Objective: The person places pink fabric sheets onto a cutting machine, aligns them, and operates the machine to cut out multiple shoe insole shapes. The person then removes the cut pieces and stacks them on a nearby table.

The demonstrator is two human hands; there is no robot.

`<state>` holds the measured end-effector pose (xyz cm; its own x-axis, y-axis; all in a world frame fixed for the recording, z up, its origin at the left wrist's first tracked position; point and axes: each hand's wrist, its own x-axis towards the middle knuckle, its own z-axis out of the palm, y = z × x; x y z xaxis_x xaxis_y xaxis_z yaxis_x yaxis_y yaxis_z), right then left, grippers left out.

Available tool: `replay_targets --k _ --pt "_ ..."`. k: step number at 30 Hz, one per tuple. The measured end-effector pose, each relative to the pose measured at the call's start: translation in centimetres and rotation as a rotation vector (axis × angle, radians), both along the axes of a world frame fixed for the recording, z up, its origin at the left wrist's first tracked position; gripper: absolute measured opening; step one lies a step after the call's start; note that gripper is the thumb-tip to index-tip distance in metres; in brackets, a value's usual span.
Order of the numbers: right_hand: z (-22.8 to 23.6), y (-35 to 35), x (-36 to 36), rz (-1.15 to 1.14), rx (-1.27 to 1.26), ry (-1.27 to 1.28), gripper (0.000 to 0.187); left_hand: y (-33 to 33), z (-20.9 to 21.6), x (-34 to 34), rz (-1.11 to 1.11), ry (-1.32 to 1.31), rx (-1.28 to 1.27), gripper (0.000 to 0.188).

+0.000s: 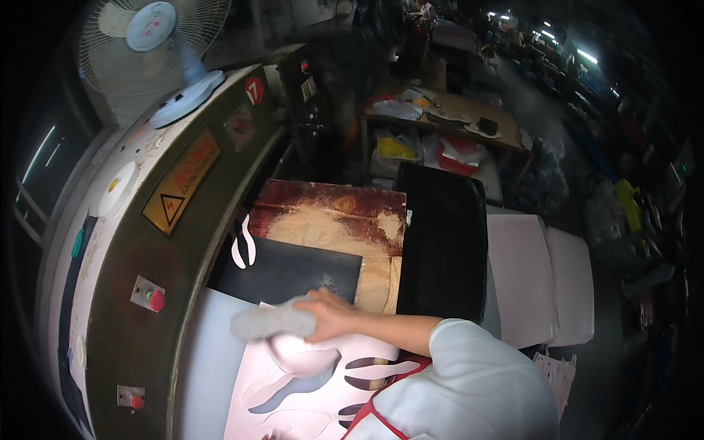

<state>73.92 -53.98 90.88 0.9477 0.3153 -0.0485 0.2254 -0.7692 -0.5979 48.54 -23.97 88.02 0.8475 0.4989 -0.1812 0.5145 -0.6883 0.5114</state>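
Press [183,268] hems in the left side. A blurred grey sole shape [271,321] fills the right hand's [330,315] closed grip over the pink sheet [321,400], likely a positioning step calling for uncut ground beside the holes [359,382]; the left hand [276,434], barely showing, has a grip I cannot tell. Rightward lie a black panel [440,246] and pale sheets [521,282].

Factory workshop | green machine [183,253] | red push buttons [155,299] | hazard label [180,185] | cluttered workbench [480,108] | tube lights [587,56]

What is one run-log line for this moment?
right hand: holds blurred grey sole-shaped piece | nearby: pink sheet with cutouts, dark sheet | left: olive-green machine
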Motion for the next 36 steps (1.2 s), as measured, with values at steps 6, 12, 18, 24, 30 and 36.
replay_targets --k 6,12,18,24,30,36 --pt "-3.2 -9.0 0.0 -0.22 -0.161 -0.065 0.071 -7.9 0.3 7.3 -0.331 -0.167 0.026 0.036" --pt "-5.4 -9.9 -1.2 -0.124 -0.097 -0.451 0.063 -11.7 -0.2 14.2 -0.518 -0.128 -0.065 0.052" --pt "-4.4 -6.2 -3.6 0.106 0.228 0.295 0.065 -14.9 -2.3 14.5 -0.586 -0.193 0.059 0.057" --pt "-5.3 -6.7 -1.7 0.053 0.979 1.147 0.08 -16.0 -2.1 13.1 -0.618 -0.176 0.075 0.064" --pt "-6.5 -5.9 -3.3 0.007 1.174 1.15 0.05 -16.0 -0.9 13.7 -0.728 -0.289 0.056 0.074" --pt "-6.2 -5.8 -5.8 0.136 1.093 0.938 0.042 -14.9 -3.3 14.8 -0.814 -0.505 0.056 0.057"
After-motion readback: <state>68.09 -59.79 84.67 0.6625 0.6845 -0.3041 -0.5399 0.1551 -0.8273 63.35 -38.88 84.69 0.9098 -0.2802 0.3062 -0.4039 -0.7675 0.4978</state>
